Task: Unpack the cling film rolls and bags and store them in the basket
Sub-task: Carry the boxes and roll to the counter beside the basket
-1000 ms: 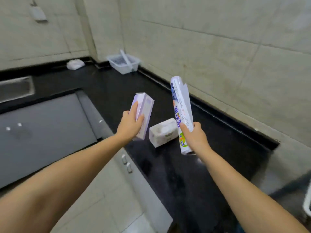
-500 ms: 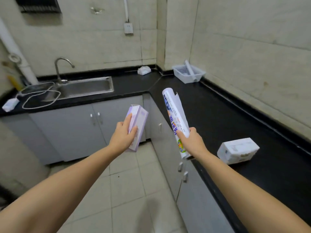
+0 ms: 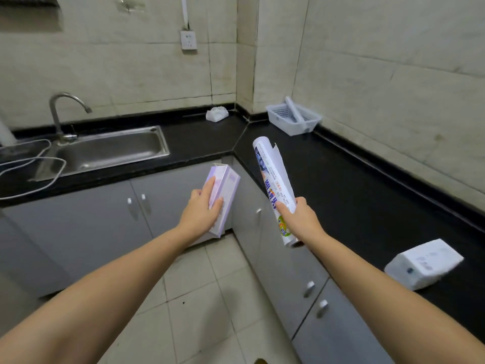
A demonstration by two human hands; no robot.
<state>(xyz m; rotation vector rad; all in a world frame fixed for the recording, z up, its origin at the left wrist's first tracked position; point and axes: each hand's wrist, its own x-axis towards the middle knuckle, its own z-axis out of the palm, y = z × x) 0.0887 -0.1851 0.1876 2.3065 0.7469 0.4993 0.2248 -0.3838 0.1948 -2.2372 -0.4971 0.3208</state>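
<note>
My left hand (image 3: 200, 215) grips a tall pale purple box (image 3: 225, 190) with its top flap open, held upright over the floor. A cling film roll (image 3: 274, 185) in a printed white wrapper, torn at the top, stands tilted in my right hand (image 3: 300, 219) beside the counter edge. The white perforated basket (image 3: 301, 126) sits in the far corner of the black counter (image 3: 341, 179), with one white roll (image 3: 294, 109) leaning in it. A white box (image 3: 423, 264) lies on the counter to my right.
A steel sink (image 3: 110, 151) with a tap (image 3: 63, 109) is at the left, with a white cord (image 3: 39, 166) beside it. A crumpled white bag (image 3: 216, 114) lies at the back of the counter. Grey cabinet doors (image 3: 86, 227) run under the counter, tiled floor below.
My view has swung left and back from the counter, bringing the sink and floor into sight. Both hands kept their hold on the box and the roll; the white box now lies at the right.
</note>
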